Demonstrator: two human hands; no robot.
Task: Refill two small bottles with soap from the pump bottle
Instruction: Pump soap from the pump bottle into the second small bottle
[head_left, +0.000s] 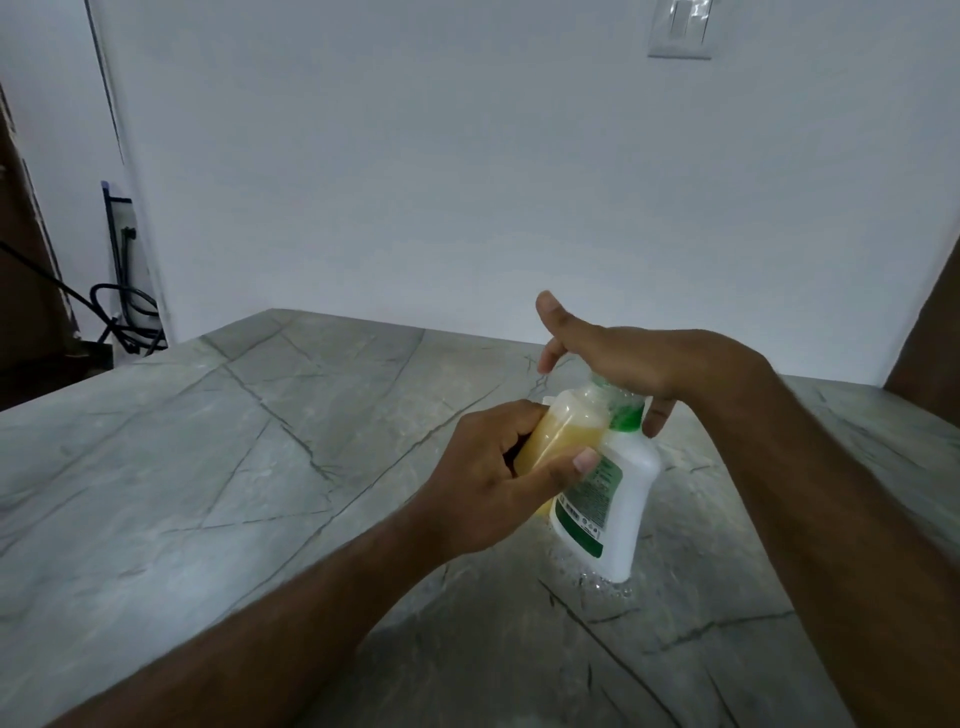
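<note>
A white pump bottle (626, 499) with a green label and green collar stands on the grey stone counter (260, 441). My right hand (618, 358) lies flat on top of its pump head, fingers straight, pressing down. My left hand (498, 483) grips a small clear bottle (566, 431) holding yellow soap, tilted with its mouth up against the pump's spout. The pump head and spout are hidden under my right palm. Only one small bottle shows.
A wet patch with bubbles (608, 587) lies at the pump bottle's foot. White walls close the back and right. Black cables (124, 312) hang past the counter's far left edge. A light switch (680, 28) sits high on the wall.
</note>
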